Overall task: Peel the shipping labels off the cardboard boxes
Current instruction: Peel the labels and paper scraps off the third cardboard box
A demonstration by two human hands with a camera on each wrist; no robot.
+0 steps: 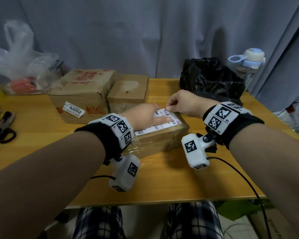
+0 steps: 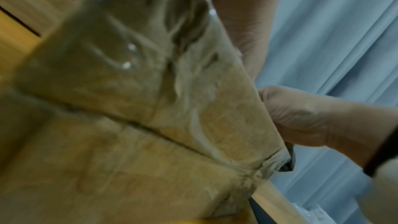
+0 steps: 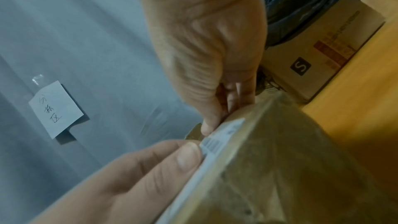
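While the grey curtain [image 1: 145, 31] hangs across the far side, the wooden bench [image 1: 33, 135] spreads out in front of me, carrying three cardboard boxes. The largest box [image 1: 81, 94] stands far left, with a small "4002" sticker [image 1: 74, 109] on its near face; a smaller box [image 1: 128, 90] sits just right of it, touching it. The near box [image 1: 160, 138] (wrapped in clear tape, creased along its near side) lies between my wrists, and the white shipping label [image 1: 162, 123] is stuck on its top.

My left hand [image 1: 145, 116] lies flat on that label, fingers straight, pressing it and the box down. My right hand [image 1: 183, 104] has its fingers curled, thumb and forefinger pinching the label's far right corner at the barcode; the right wrist view shows my thumb [image 3: 185, 156] on the label's edge.

A crumpled black bag [image 1: 211, 78] sits far right on the bench, with a pale blue bottle [image 1: 248, 61] beyond it. A clear plastic bag [image 1: 19, 66] is at the far left, and scissors [image 1: 2, 130] lie at the left edge.
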